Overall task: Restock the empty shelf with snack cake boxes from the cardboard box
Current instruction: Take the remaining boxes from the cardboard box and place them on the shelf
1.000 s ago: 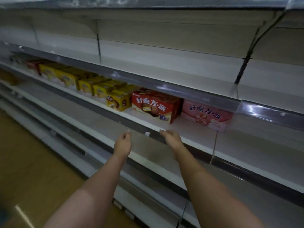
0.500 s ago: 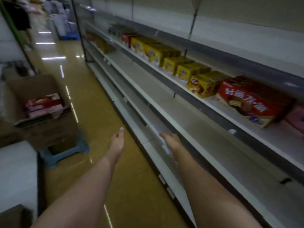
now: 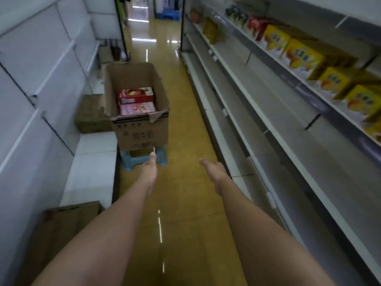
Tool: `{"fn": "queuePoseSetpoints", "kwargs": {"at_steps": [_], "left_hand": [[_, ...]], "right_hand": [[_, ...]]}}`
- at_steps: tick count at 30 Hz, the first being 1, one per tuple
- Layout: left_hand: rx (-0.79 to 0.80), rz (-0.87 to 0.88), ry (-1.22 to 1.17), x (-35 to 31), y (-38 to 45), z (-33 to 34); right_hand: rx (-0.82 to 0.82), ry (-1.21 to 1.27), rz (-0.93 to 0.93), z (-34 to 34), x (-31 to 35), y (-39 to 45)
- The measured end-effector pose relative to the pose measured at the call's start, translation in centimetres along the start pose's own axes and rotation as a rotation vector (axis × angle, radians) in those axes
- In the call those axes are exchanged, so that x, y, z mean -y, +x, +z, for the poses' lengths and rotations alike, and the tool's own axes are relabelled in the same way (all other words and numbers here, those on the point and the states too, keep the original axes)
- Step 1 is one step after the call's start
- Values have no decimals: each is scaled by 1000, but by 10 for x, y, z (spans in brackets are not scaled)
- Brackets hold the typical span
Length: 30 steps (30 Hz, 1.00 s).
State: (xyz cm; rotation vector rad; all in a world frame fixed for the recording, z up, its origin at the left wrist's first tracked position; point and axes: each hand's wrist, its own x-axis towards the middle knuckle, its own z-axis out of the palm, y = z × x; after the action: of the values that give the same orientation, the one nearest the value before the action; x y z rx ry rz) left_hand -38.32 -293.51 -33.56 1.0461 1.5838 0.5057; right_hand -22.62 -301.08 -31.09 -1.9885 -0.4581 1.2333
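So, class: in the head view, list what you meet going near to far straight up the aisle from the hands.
left hand → blue stool → cardboard box → pink snack cake box → red snack cake box

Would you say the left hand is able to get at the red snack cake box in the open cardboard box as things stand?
Probably not yet: the left hand hangs short of the brown cardboard box, though its open top leaves the red snack cake box uncovered.

The cardboard box [image 3: 140,129] is matt brown with a torn, ragged rim. The floor [image 3: 185,203] is glossy. The stool [image 3: 132,162] looks like smooth blue plastic.
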Motion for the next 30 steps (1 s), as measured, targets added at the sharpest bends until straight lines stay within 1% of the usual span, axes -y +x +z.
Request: {"fn": "queuePoseSetpoints", "kwargs": {"at_steps": [3, 6, 12, 23, 30], "left_hand": [[-35, -58, -48, 3, 27, -19], [-29, -95, -74, 3, 51, -28], [-111, -132, -124, -18, 104, -38], [-251, -97, -182, -112, 207, -30], [-274, -114, -228, -158, 262, -22]], "right_hand": [[37, -27, 4, 30, 13, 23], [55, -50, 8, 50, 28, 45], [115, -80, 18, 76, 67, 95], [220, -149, -63, 99, 185, 202], [298, -174, -87, 118, 237, 260]]}}
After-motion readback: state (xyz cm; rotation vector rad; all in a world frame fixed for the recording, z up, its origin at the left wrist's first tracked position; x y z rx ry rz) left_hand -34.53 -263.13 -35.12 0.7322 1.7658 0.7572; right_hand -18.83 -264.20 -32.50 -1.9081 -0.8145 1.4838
